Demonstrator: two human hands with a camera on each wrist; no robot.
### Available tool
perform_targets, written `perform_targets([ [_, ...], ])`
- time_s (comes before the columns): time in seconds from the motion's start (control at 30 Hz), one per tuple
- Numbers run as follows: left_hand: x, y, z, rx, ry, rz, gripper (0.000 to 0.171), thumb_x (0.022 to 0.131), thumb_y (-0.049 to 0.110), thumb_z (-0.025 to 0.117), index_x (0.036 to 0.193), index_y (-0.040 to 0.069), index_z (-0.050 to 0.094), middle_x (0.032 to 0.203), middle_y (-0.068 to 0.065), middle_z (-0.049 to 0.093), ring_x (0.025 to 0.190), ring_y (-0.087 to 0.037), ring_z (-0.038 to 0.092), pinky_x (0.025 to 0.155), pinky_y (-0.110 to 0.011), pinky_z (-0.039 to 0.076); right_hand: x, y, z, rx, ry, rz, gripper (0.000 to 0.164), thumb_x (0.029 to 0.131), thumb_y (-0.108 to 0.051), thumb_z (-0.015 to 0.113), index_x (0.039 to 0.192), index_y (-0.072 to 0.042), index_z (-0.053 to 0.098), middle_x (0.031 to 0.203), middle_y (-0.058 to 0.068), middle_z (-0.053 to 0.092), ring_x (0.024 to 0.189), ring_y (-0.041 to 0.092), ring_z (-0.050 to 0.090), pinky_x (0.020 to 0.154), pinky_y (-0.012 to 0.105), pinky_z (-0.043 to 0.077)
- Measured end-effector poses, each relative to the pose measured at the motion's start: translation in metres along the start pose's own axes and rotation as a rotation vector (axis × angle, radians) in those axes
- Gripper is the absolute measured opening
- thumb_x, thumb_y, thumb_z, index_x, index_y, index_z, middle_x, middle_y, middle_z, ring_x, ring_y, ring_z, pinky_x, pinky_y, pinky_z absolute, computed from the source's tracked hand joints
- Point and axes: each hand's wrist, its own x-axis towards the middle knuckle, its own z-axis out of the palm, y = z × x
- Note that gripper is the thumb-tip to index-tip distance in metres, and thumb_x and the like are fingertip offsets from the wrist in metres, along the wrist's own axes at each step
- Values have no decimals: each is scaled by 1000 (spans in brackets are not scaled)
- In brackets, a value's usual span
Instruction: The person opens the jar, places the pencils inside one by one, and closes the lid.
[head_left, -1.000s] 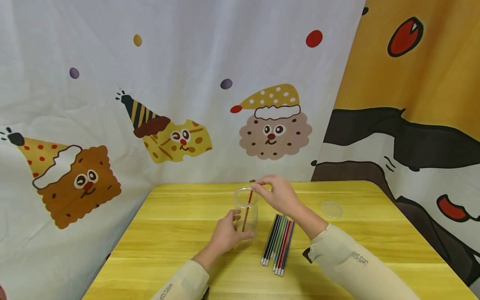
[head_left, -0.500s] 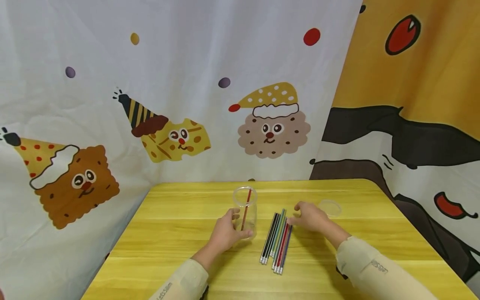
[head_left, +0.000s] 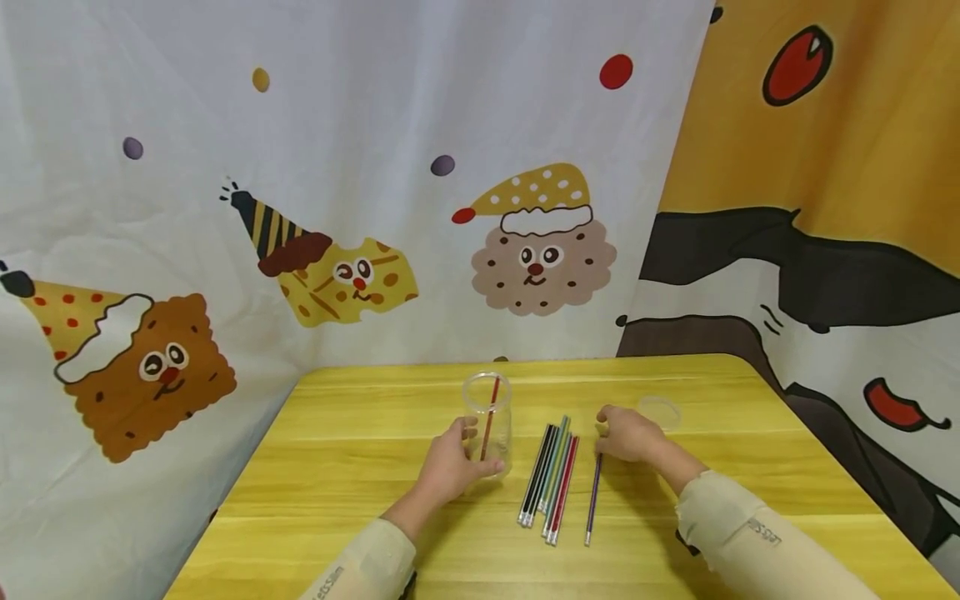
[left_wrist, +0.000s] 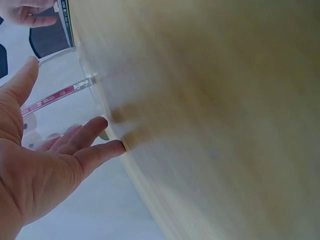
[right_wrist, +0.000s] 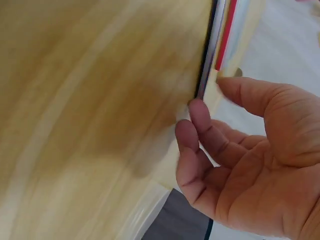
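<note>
My left hand (head_left: 450,467) holds a clear plastic jar (head_left: 503,429) upright on the table, thumb on one side and fingers on the other. One red pencil (head_left: 490,421) leans inside it, eraser end down, as the left wrist view shows. My right hand (head_left: 630,435) is low over the table, its fingertips touching the far end of a purple pencil (head_left: 593,504) that lies apart from the others. In the right wrist view the thumb stands away from that pencil (right_wrist: 204,82). Between the hands lies a bunch of pencils (head_left: 551,479), black, teal, yellowish and red, erasers toward me.
A clear round lid (head_left: 660,412) lies flat behind my right hand. The yellow wood-grain table (head_left: 315,508) ends at a curtain (head_left: 360,167) printed with cartoon figures, close behind the jar.
My right hand has left the red pencil in the jar, come down right to the bunch, and shifted the purple pencil rightward out of it. The left hand has stayed at the jar.
</note>
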Motion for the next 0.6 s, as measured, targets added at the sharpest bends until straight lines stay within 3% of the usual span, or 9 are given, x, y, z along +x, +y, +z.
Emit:
perform_targets([
  [0.1, 0, 0, -1, 1, 0, 8, 91, 83, 33, 95, 155, 4, 49, 149, -24, 62, 125, -48, 68, 99, -57, 62, -2, 1, 1, -30, -1, 14, 63, 96, -30, 82, 143, 4, 58, 131, 22, 72, 112, 37, 71, 87, 53, 60],
  [0.23, 0, -1, -1, -6, -1, 17, 90, 83, 31, 95, 155, 2, 48, 149, -25, 62, 125, -49, 68, 99, -58, 62, -2, -3, 3, -21, 9, 15, 59, 94, -15, 81, 145, 3, 57, 126, 22, 74, 86, 27, 69, 63, 37, 51],
  [0.37, 1, -2, -1, -18, 0, 7, 90, 83, 31, 95, 155, 3, 48, 149, -26, 62, 126, -50, 67, 100, -59, 61, 1, -10, 3, 31, 63, -55, 56, 97, -7, 74, 150, -2, 55, 110, 15, 78, 67, 17, 61, 54, 30, 41],
  [0.5, 0, -2, -1, -24, -4, 6, 91, 83, 31, 95, 155, 2, 48, 149, -26, 61, 127, -50, 66, 100, -59, 61, 0, -25, -13, 50, 222, -198, 56, 103, -11, 71, 155, -10, 51, 96, 5, 77, 62, 10, 59, 52, 28, 43],
  [0.6, 0, -3, -1, -26, -6, 5, 91, 83, 30, 95, 155, 3, 48, 150, -26, 61, 128, -51, 66, 100, -60, 61, -1, -43, -37, 58, 478, -330, 48, 101, -10, 73, 147, -13, 59, 96, 6, 78, 62, 11, 59, 53, 30, 46],
])
